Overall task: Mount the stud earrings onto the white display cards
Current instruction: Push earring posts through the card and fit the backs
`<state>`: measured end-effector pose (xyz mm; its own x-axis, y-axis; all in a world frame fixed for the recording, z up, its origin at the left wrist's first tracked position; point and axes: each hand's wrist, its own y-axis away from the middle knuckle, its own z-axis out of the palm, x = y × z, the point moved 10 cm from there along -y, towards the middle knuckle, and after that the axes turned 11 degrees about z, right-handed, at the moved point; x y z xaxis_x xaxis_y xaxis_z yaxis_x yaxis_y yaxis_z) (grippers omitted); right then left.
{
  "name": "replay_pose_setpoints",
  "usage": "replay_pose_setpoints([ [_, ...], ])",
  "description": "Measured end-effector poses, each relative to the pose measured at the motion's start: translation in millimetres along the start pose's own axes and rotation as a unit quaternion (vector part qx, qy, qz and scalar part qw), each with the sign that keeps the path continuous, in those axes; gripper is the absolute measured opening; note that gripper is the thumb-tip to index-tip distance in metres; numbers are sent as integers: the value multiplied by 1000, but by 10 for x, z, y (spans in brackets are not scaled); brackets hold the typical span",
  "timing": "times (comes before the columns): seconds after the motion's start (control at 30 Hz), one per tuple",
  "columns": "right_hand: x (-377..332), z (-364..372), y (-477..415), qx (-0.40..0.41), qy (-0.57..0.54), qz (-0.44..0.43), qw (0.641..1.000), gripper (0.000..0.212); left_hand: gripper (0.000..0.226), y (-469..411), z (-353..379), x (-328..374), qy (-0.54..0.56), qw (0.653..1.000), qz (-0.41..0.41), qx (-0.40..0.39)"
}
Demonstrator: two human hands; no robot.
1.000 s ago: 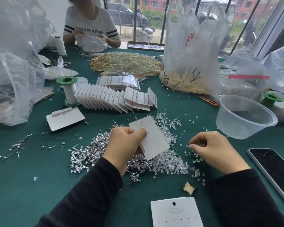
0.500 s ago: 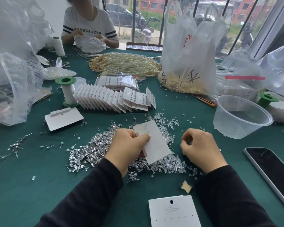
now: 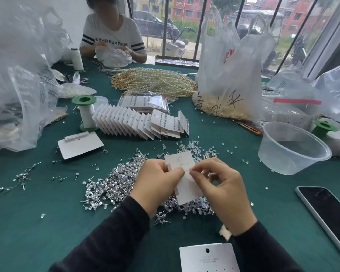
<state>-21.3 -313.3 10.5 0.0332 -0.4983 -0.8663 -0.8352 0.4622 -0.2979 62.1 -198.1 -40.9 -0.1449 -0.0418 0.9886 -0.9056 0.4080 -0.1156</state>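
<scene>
My left hand (image 3: 158, 183) grips a white display card (image 3: 186, 188) by its left edge, back side up, above the table's middle. Thin earring posts stick out of the card's upper part. My right hand (image 3: 221, 186) pinches something tiny at the card's middle, beside a post; the item itself is too small to name. Under both hands lies a heap of silver stud earrings (image 3: 114, 183), and clear backs (image 3: 196, 148) are scattered behind the card. Another blank card (image 3: 208, 257) lies at the near edge, and a third card (image 3: 80, 144) rests to the left.
A fanned row of filled cards (image 3: 139, 122) sits behind the heap, with a green-capped spool (image 3: 86, 112) to its left. A clear plastic tub (image 3: 291, 147) and a phone (image 3: 330, 213) lie to the right. Plastic bags, pearl strands (image 3: 155, 81) and another person are farther back.
My right hand has moved left from the scattered backs to the card and now pinches at its middle. My left hand keeps hold of the card.
</scene>
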Motion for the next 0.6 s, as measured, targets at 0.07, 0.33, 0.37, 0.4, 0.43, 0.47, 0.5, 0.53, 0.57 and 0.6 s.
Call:
replay_pose_setpoints([
  [0.07,-4,5,4,1,-13,0,1000,20,22,4,28,17,4,1000,4,-6],
  [0.33,38,64,18,-12,-3,9,1000,22,22,4,43,34,5,1000,24,-14],
  [0.37,37,71,21,-11,2,7,1000,22,20,2,43,30,6,1000,22,-15],
  [0.4,38,77,25,-8,6,5,1000,23,17,1,42,28,7,1000,18,-16],
  [0.43,41,82,29,-4,6,5,1000,23,14,1,40,27,9,1000,15,-15],
  [0.47,48,86,31,-2,2,6,1000,23,13,1,42,23,13,1000,9,-15],
  [0.5,59,90,33,-2,-5,10,1000,22,13,2,47,15,20,1000,4,-16],
  [0.53,68,94,34,-3,-14,13,1000,21,16,3,51,10,28,999,-1,-17],
  [0.57,74,99,36,-5,-22,14,1000,18,20,4,52,10,35,999,-4,-16],
  [0.6,75,104,40,-7,-29,15,999,15,25,7,50,14,41,999,-5,-14],
])
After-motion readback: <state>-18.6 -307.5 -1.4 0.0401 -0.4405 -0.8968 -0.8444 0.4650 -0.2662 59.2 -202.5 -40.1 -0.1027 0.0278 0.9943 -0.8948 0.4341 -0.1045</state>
